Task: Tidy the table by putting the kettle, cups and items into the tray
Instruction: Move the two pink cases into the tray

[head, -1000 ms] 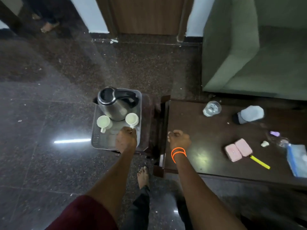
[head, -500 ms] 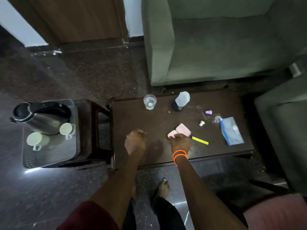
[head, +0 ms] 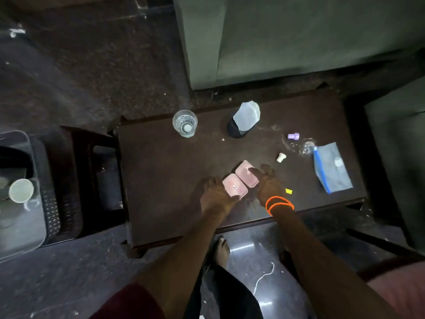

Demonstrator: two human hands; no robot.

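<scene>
Both hands are down on the bench (head: 161, 180) at the two pink packets: the left hand (head: 216, 194) has its fingers curled against the near packet (head: 234, 187), and the right hand (head: 266, 183), with orange bands at the wrist, lies on the far packet (head: 246, 173) with its fingers spread over the top. Neither packet looks lifted yet, and whether either hand has a firm hold cannot be told from this angle. The step in hand seems to be the pickup of these two packets, which lie touching side by side near the front edge. The next move probably calls for closing on each packet, raising them clear, and carrying them well to the left, where the tray (head: 20, 229) sits on a lower stand beside the bench. The tray is only partly in frame; one pale cup (head: 20, 190) shows in it, and the dark shape behind the cup may be the kettle, though the cut-off edge makes that unsure. Left on the bench, counted: two pink packets, one clear glass (head: 185, 123), one dark cup with a pale wrap (head: 243, 120), one small purple cap (head: 293, 136), one small white cap (head: 280, 157), one blue pouch (head: 331, 168), one yellow object (head: 288, 191) mostly hidden by the right wrist.
</scene>
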